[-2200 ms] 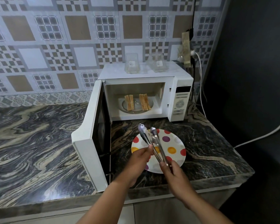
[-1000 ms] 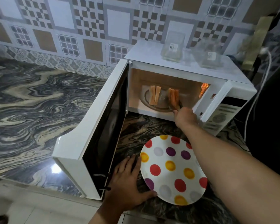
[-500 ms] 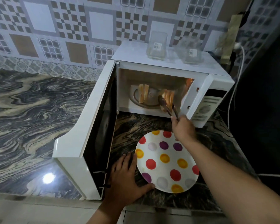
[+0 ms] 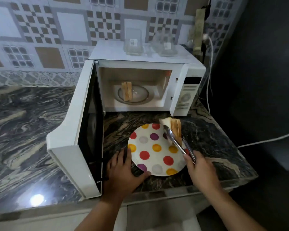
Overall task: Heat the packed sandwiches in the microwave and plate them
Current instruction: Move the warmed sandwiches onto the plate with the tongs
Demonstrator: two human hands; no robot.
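Note:
The white microwave [image 4: 187,90] stands on the counter with its door [image 4: 83,130] swung wide to the left. One sandwich [image 4: 126,91] remains upright on the glass turntable [image 4: 140,95] inside. A white plate with coloured dots [image 4: 150,157] lies in front of the microwave. My right hand [image 4: 198,169] grips metal tongs [image 4: 178,144], which pinch a second sandwich [image 4: 174,130] over the plate's far right rim. My left hand [image 4: 122,172] lies flat on the counter, fingers spread, touching the plate's left edge.
Two clear plastic sandwich packs [image 4: 133,45] [image 4: 165,47] sit on top of the microwave. A white cable [image 4: 208,67] runs down the dark wall at the right. The marbled counter [image 4: 23,124] stretches left; its front edge lies just below my hands.
The tongs in my right hand have pulled one sandwich out of the microwave and carried it down over the plate. My left hand has stayed at the plate's edge.

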